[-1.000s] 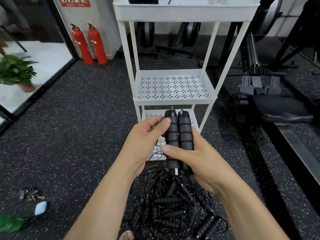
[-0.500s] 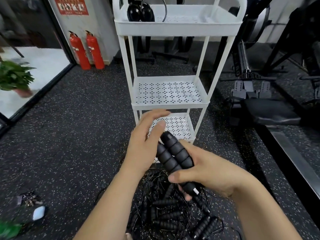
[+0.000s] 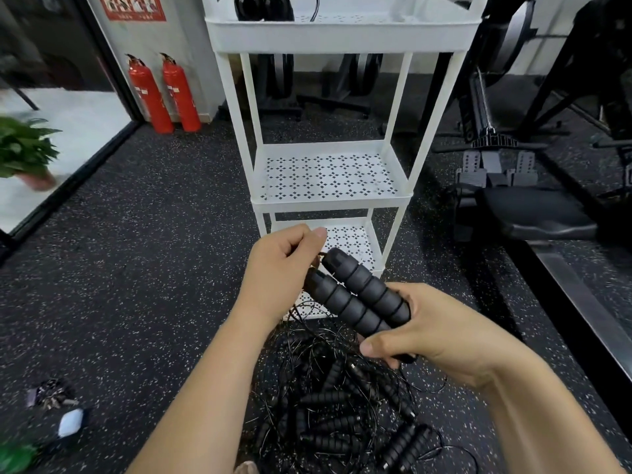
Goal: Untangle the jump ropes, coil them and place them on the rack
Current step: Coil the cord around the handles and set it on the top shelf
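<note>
My right hand [image 3: 420, 331] grips two black ribbed jump rope handles [image 3: 355, 295] side by side, tilted up to the left. My left hand [image 3: 280, 268] has curled fingers at the handles' upper ends and pinches the thin black cord there. A tangled pile of jump ropes [image 3: 342, 412] with several black handles lies on the floor below my hands. The white three-tier rack [image 3: 328, 196] stands just beyond. A coiled black rope with handles [image 3: 263, 6] sits on its top shelf.
Two red fire extinguishers [image 3: 164, 94] stand at the back left wall. A potted plant [image 3: 24, 152] is at far left. Gym machines and a black bench [image 3: 533, 213] fill the right side. Small items [image 3: 58, 408] lie on the speckled floor at lower left.
The handles went from upright to tilted and came lower. My left hand slid from their side to their upper ends and closed on the cord. The view tipped up, showing the top shelf.
</note>
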The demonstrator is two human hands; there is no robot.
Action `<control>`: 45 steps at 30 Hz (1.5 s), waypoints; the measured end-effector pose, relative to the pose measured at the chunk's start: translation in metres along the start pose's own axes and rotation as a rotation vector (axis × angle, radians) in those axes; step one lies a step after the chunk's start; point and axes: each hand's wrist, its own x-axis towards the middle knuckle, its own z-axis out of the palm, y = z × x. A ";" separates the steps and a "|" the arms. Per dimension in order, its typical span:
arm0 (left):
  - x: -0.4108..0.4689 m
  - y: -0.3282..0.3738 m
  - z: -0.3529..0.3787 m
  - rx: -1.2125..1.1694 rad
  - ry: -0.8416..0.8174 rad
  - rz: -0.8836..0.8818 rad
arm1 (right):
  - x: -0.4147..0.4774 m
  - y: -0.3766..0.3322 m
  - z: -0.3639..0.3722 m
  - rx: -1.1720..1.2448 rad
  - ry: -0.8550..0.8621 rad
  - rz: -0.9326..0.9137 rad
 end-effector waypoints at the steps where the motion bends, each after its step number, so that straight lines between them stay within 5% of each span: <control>1: 0.001 -0.001 -0.001 -0.006 0.001 -0.031 | -0.002 0.001 -0.004 0.006 -0.014 -0.003; 7: 0.000 0.003 0.015 -0.261 0.057 -0.241 | -0.002 -0.002 0.001 0.136 -0.061 -0.123; 11: -0.010 0.005 0.042 -0.184 0.127 -0.292 | 0.005 -0.004 0.004 0.268 0.053 -0.228; 18: -0.016 -0.008 0.059 0.060 -0.095 -0.065 | 0.011 -0.002 0.001 0.323 0.283 -0.277; 24: -0.020 -0.012 0.057 0.434 -0.316 -0.195 | 0.017 0.005 0.007 0.241 0.310 -0.291; 31: -0.024 -0.003 0.055 0.606 -0.487 -0.154 | 0.022 0.006 -0.001 0.222 0.369 -0.287; 39: -0.027 0.006 0.053 0.659 -0.607 -0.065 | 0.030 0.013 -0.014 0.333 0.458 -0.306; 45: -0.027 -0.001 0.054 0.624 -0.603 -0.102 | 0.038 0.019 -0.010 0.119 0.533 -0.231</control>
